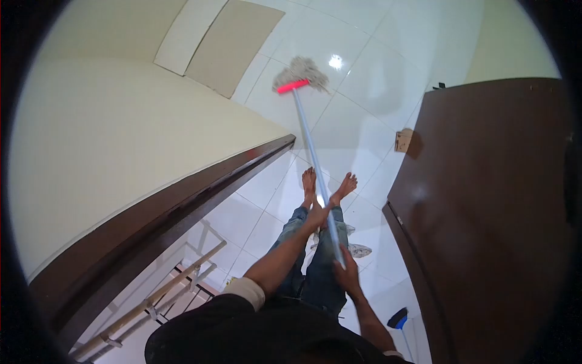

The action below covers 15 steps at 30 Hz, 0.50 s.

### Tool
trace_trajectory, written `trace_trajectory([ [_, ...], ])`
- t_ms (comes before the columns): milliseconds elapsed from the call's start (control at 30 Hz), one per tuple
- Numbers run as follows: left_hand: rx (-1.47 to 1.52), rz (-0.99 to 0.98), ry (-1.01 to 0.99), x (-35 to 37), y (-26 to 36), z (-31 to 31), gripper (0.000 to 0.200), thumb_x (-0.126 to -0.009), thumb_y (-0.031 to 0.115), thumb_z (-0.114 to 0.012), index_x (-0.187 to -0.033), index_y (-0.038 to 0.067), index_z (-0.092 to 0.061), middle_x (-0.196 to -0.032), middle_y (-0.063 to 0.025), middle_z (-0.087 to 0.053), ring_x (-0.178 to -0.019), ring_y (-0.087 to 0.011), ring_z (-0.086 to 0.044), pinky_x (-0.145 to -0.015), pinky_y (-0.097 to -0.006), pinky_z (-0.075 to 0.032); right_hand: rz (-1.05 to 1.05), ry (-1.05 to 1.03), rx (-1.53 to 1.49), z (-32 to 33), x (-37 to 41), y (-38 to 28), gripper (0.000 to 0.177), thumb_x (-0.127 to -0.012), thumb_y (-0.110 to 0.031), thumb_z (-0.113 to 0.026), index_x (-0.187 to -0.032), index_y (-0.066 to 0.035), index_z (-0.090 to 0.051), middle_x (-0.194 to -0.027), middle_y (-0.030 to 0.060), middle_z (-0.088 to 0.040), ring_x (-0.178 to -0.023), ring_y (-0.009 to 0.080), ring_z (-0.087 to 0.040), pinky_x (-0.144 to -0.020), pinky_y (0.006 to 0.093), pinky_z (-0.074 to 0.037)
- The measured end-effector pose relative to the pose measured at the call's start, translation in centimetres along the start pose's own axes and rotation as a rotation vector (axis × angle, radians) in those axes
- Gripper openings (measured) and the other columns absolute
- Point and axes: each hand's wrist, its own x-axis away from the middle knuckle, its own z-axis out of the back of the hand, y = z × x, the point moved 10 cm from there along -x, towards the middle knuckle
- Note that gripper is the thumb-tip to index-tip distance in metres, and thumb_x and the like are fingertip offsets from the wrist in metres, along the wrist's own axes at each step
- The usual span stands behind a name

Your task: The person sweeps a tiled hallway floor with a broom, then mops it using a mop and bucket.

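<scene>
A mop with a pale blue-grey handle (307,130) runs from my body out over the white tiles. Its red head piece (293,86) and greyish string strands (301,71) rest on the floor ahead of me. My left hand (317,217) is wrapped round the middle of the handle, in front of my shins. Closer to my body, my right hand (347,273) grips the handle near its end. My bare feet stand apart on either side of the handle.
A brown door (491,212) stands open at right, with a small cardboard piece (403,140) by it. The brown door frame (182,215) and a wall are at left. Cardboard sheets (227,45) lie ahead. A railing (163,290) is lower left; a blue-and-black broom (398,320) lower right.
</scene>
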Motion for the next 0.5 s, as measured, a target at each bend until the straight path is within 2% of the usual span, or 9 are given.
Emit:
trace_trajectory([
  [67,-0.342,-0.365,0.248,-5.8,1.9,1.5,0.096,-0.081,0.037,-0.063,-0.140,-0.015,-0.007,-0.120,-0.0407,-0.048,-0.103,-0.0499,-0.057,-0.093,-0.0497,-0.045,-0.139,0.088,-0.189,-3.2,-2.9,-0.9,0.053,-0.088,-0.006,-0.056,-0.139,-0.006,-0.043,-0.106,0.0138,-0.060,-0.077,0.0170,-0.058,-0.071,0.0303,-0.049],
  [133,-0.413,-0.386,0.287,-6.9,6.4,3.6,0.081,-0.081,0.029,-0.060,-0.135,-0.016,-0.019,-0.117,-0.0392,-0.051,-0.104,-0.0494,-0.056,-0.096,-0.0517,-0.041,-0.312,0.141,-0.413,-5.1,-5.7,-1.6,0.050,-0.088,-0.010,-0.058,-0.137,-0.006,-0.047,-0.095,0.0109,-0.062,-0.070,0.0147,-0.056,-0.064,0.0297,-0.048],
  [167,-0.223,-0.205,0.227,-6.4,8.2,4.2,0.073,-0.080,0.024,-0.058,-0.131,-0.016,-0.026,-0.114,-0.0385,-0.053,-0.104,-0.0492,-0.056,-0.097,-0.0527,-0.040,-0.329,0.158,-0.430,-4.9,-6.8,-1.2,0.050,-0.088,-0.010,-0.058,-0.137,-0.006,-0.047,-0.095,0.0109,-0.062,-0.070,0.0147,-0.056,-0.064,0.0297,-0.048],
  [200,-0.246,-0.203,0.209,-7.9,8.8,3.3,0.073,-0.080,0.024,-0.058,-0.131,-0.016,-0.026,-0.114,-0.0385,-0.053,-0.104,-0.0492,-0.056,-0.097,-0.0527,-0.040,-0.380,0.159,-0.455,-5.0,-7.6,-0.3,0.050,-0.088,-0.010,-0.058,-0.137,-0.006,-0.047,-0.090,0.0084,-0.061,-0.065,0.0126,-0.052,-0.060,0.0288,-0.046],
  [233,-0.325,-0.240,0.217,-9.4,9.2,2.2,0.067,-0.081,0.023,-0.056,-0.128,-0.016,-0.029,-0.111,-0.0378,-0.055,-0.101,-0.0489,-0.058,-0.095,-0.0528,-0.042,-0.431,0.161,-0.482,-5.0,-8.2,0.5,0.050,-0.089,-0.009,-0.059,-0.137,-0.006,-0.047,-0.085,0.0059,-0.059,-0.059,0.0105,-0.048,-0.056,0.0279,-0.044],
  [300,-0.420,-0.278,0.200,-11.0,10.9,-0.6,0.062,-0.081,0.022,-0.055,-0.124,-0.016,-0.032,-0.107,-0.0372,-0.057,-0.097,-0.0487,-0.059,-0.092,-0.0529,-0.044,-0.490,0.185,-0.495,-3.1,-9.4,1.5,0.051,-0.088,-0.009,-0.059,-0.138,-0.006,-0.047,-0.086,0.0063,-0.060,-0.062,0.0115,-0.050,-0.058,0.0282,-0.045],
  [367,-0.758,-0.154,0.184,-9.7,13.1,-3.2,0.062,-0.085,0.027,-0.052,-0.129,-0.007,-0.026,-0.096,-0.0302,-0.064,-0.092,-0.0463,-0.063,-0.086,-0.0517,-0.049,-0.551,0.212,-0.503,-1.9,-7.7,3.2,0.051,-0.088,-0.008,-0.059,-0.138,-0.006,-0.046,-0.086,0.0068,-0.061,-0.064,0.0125,-0.052,-0.060,0.0285,-0.046],
  [400,-0.690,-0.131,0.136,-6.4,15.8,-4.3,0.067,-0.084,0.027,-0.053,-0.132,-0.009,-0.024,-0.095,-0.0316,-0.064,-0.094,-0.0461,-0.063,-0.085,-0.0521,-0.049,-0.468,0.266,-0.510,-1.2,-6.7,4.0,0.052,-0.088,-0.009,-0.059,-0.138,-0.006,-0.046,-0.085,0.0077,-0.061,-0.066,0.0134,-0.053,-0.062,0.0285,-0.047],
  [500,-0.619,-0.084,0.101,-5.5,10.5,-7.1,0.070,-0.083,0.026,-0.053,-0.136,-0.010,-0.023,-0.099,-0.0328,-0.062,-0.098,-0.0453,-0.062,-0.088,-0.0514,-0.049,-0.479,0.264,-0.356,-1.7,2.0,5.2,0.052,-0.089,-0.011,-0.058,-0.139,-0.005,-0.045,-0.091,0.0143,-0.063,-0.074,0.0179,-0.058,-0.070,0.0313,-0.049],
])
